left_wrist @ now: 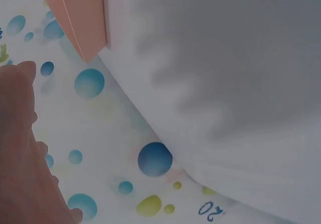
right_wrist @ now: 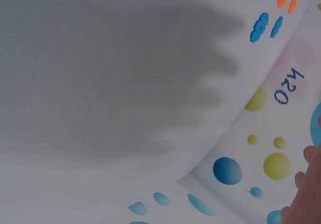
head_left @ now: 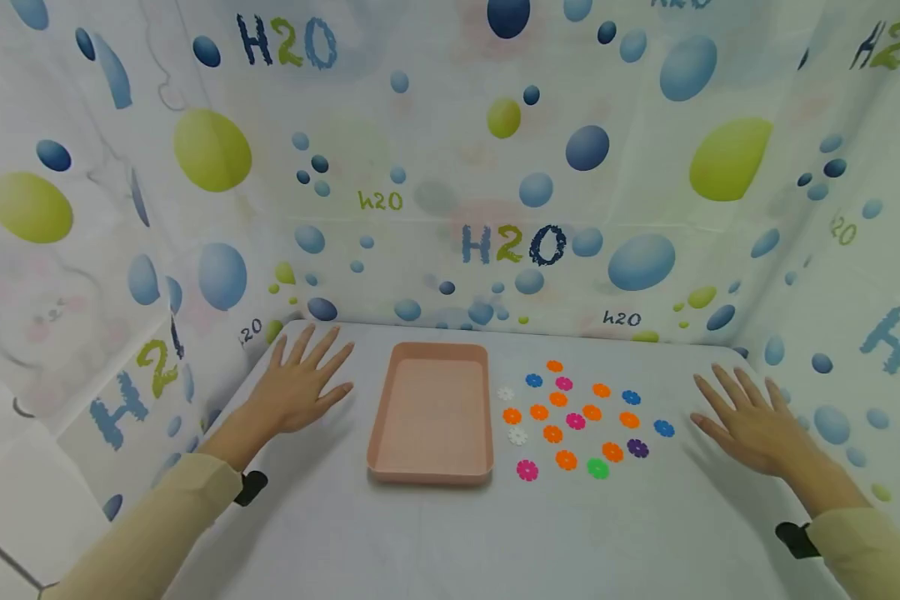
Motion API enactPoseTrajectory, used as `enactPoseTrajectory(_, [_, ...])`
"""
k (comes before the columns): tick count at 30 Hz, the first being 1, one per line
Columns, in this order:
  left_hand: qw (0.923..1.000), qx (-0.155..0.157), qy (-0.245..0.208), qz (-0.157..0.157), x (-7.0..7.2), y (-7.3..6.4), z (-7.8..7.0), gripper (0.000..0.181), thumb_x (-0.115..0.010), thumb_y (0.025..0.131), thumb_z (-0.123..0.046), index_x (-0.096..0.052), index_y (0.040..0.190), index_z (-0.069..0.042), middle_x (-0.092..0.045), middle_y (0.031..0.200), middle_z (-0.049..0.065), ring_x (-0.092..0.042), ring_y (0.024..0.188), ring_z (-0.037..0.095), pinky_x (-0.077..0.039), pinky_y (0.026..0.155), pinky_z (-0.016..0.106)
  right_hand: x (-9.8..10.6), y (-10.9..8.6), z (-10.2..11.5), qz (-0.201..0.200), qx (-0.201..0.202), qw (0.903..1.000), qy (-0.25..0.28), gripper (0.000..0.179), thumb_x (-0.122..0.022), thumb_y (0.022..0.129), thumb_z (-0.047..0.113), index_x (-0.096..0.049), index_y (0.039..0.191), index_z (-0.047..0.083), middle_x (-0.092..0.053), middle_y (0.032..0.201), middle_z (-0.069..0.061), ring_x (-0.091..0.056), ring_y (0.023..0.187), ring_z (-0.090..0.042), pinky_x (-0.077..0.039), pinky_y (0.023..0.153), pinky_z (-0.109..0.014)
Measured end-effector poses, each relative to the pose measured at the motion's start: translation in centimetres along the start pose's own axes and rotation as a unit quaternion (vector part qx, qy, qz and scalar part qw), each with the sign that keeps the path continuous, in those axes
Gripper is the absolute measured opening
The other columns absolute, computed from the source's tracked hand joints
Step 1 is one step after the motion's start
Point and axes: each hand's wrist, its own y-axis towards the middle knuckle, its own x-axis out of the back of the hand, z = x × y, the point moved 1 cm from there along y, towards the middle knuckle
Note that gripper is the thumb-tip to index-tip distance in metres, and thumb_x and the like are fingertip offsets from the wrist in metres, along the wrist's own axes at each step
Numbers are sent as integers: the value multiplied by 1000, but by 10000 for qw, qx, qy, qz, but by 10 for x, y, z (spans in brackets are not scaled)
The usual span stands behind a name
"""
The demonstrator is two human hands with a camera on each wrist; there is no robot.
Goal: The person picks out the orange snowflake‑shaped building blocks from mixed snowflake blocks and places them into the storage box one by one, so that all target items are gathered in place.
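A shallow pink rectangular tray [head_left: 429, 479] stands on the white table with nothing in it. To its right lie several small flower-shaped discs, among them an orange disc [head_left: 566, 460], a green disc [head_left: 597, 468], a purple disc [head_left: 637, 448] and a blue disc [right_wrist: 259, 27]. My left hand [head_left: 292, 387] hovers left of the tray, fingers spread, holding nothing. On the far side, right of the discs, my right hand [head_left: 753, 425] is held above the table with its fingers spread, also without anything in it. Both hands cast shadows on the tabletop.
A white cloth curtain [head_left: 435, 150] printed with blue and green dots and H2O lettering rises behind the table [head_left: 435, 542] and along both sides. Each wrist carries a black strap piece below its sleeve [head_left: 157, 517].
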Motion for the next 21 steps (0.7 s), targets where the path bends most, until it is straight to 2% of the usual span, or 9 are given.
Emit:
enactPoseTrajectory(7, [9997, -91, -204, 12, -5, 4, -10, 70, -39, 106, -55, -26, 163, -18, -10, 171, 13, 1, 155, 46, 0, 118, 73, -4, -4, 11, -97, 145, 9998, -41, 76, -46, 106, 50, -18, 163, 9, -16, 165, -28, -8, 150, -54, 16, 117, -67])
enactPoseTrajectory(16, [9990, -173, -322, -260, -8, 3, -17, 69, -47, 105, -51, -31, 162, -16, -13, 171, 14, -4, 154, 46, -6, 117, 74, -13, -2, 18, -121, 203, 9997, -71, 78, -47, 105, 52, -17, 164, 12, -16, 166, -27, -9, 151, -52, 20, 117, -61])
enactPoseTrajectory(21, [9976, -265, -450, -444, -12, 1, -22, 69, -54, 103, -49, -35, 160, -14, -19, 169, 16, -9, 153, 48, -12, 115, 76, -15, -2, 24, -152, 241, 9994, 192, 79, -51, 103, 52, -20, 163, 11, -18, 165, -28, -12, 149, -54, 15, 118, -65])
